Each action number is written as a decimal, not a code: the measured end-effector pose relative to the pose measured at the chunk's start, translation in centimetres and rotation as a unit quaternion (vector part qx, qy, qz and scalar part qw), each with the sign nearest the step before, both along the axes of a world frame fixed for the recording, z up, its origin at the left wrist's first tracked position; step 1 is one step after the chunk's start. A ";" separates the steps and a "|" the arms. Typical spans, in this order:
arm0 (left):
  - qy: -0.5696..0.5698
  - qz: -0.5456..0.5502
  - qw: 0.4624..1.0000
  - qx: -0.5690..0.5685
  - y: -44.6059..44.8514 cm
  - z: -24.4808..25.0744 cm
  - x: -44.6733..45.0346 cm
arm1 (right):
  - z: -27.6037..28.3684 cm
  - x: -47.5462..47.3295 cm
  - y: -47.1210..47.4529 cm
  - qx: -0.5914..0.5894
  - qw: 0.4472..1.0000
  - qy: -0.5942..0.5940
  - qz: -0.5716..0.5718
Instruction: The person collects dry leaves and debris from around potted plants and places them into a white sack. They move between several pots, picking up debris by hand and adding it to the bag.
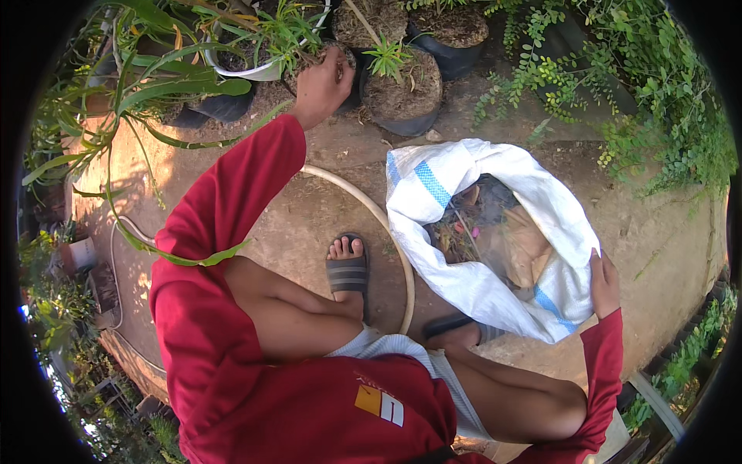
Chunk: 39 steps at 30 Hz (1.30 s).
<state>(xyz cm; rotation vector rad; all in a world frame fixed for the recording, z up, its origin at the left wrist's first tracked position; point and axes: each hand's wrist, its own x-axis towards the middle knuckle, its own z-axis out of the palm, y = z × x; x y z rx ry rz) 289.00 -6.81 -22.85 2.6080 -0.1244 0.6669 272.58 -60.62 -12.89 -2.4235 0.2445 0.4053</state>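
My left hand (pixel 324 87) reaches to a soil-filled pot beside a white-rimmed pot (pixel 264 72) of leafy green plants. Its fingers are curled down at the soil, and what lies between them is hidden. On the right, my right hand (pixel 604 284) grips the edge of a white woven plastic sack (pixel 550 191) with blue checked stripes. The sack stands with its rolled mouth open, showing dry plant litter (pixel 455 232), a small pink thing (pixel 475 232) and brown, crumpled material (pixel 522 246) inside.
Several black pots of soil line the top, one with a small green plant (pixel 388 58). A pale hose (pixel 371 203) curves across the ground between my feet. Long leaves overhang my left sleeve. Leafy branches (pixel 655 87) spread at the upper right. A white pot (pixel 81 253) stands far left.
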 end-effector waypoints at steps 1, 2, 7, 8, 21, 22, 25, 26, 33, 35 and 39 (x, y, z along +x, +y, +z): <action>-0.015 -0.027 0.999 -0.033 -1.3 0.5 -0.7 | 0.0 0.0 0.0 -0.004 1.000 0.000 -0.002; -0.018 -0.045 0.996 -0.073 -2.6 1.1 -1.4 | -0.1 -0.1 0.0 -0.005 1.000 0.005 -0.004; -0.003 -0.210 0.963 -0.171 -9.8 5.0 -6.0 | 0.0 -0.1 -0.1 -0.006 0.999 0.022 -0.027; 0.008 -0.221 0.953 -0.207 -11.3 5.8 -7.2 | 0.0 0.0 -0.2 -0.009 1.000 0.023 -0.013; 0.200 -0.509 0.825 -0.139 -18.9 5.6 -8.9 | 0.6 -0.7 0.3 -0.033 0.999 0.011 -0.021; 0.209 -0.511 0.821 -0.144 -19.1 5.4 -8.8 | 0.5 -0.8 0.4 -0.041 0.999 0.008 -0.023; 0.225 -0.516 0.816 -0.132 -19.7 4.8 -8.6 | 0.3 -1.0 0.3 -0.039 0.999 -0.005 -0.024; 0.221 -0.519 0.818 -0.108 -19.8 4.7 -8.6 | 0.3 -1.1 0.3 -0.041 0.999 0.002 -0.026; 0.198 -0.533 0.807 -0.159 -20.4 4.8 -8.4 | 0.1 -1.3 -0.3 -0.014 0.999 0.018 -0.039; 0.171 -0.517 0.819 -0.183 -20.5 5.4 -8.3 | 0.0 -1.5 -0.3 -0.029 0.999 0.009 -0.045; 0.090 -0.428 0.851 -0.289 -20.5 6.8 -7.6 | 0.7 -1.9 -0.8 -0.026 0.999 -0.018 -0.040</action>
